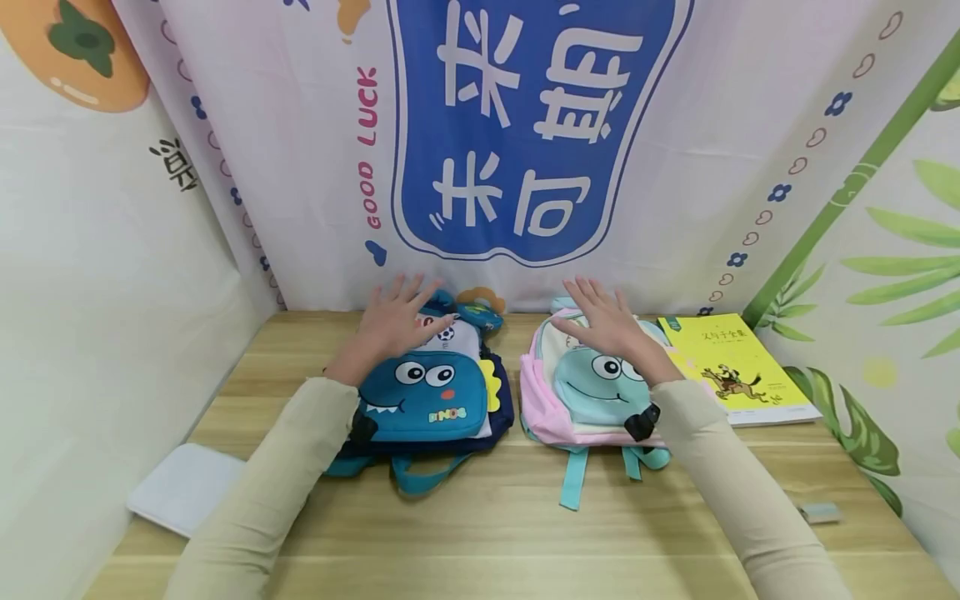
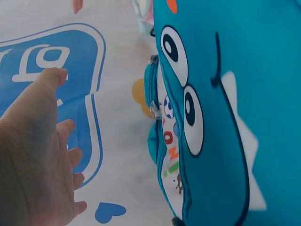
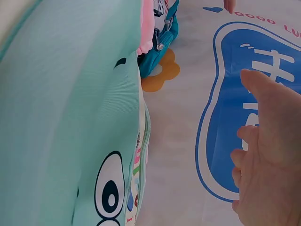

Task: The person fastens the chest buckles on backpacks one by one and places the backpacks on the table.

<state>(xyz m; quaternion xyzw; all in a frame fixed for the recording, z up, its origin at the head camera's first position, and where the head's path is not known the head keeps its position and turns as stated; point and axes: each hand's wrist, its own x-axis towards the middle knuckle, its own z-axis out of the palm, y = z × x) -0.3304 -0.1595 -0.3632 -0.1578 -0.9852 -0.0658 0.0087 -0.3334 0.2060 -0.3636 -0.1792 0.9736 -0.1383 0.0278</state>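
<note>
Two small cartoon backpacks lie side by side on a wooden table. The blue dinosaur backpack [image 1: 420,398] has big eyes and white teeth; it fills the right of the left wrist view. Above its upper part my left hand [image 1: 393,323] is held with fingers spread and nothing in it. The pink and mint backpack [image 1: 592,387] has a smiling face and turquoise straps. Over its top my right hand [image 1: 606,323] is held the same way, fingers extended. Both wrist views show a gap between hand and bag.
A yellow book [image 1: 738,362] lies at the right, beside the pink and mint backpack. Partly behind the left sleeve is a white flat object [image 1: 187,487]. A small grey object [image 1: 821,512] lies near the right edge. A printed cloth [image 1: 322,167] hangs behind the table [image 1: 480,533].
</note>
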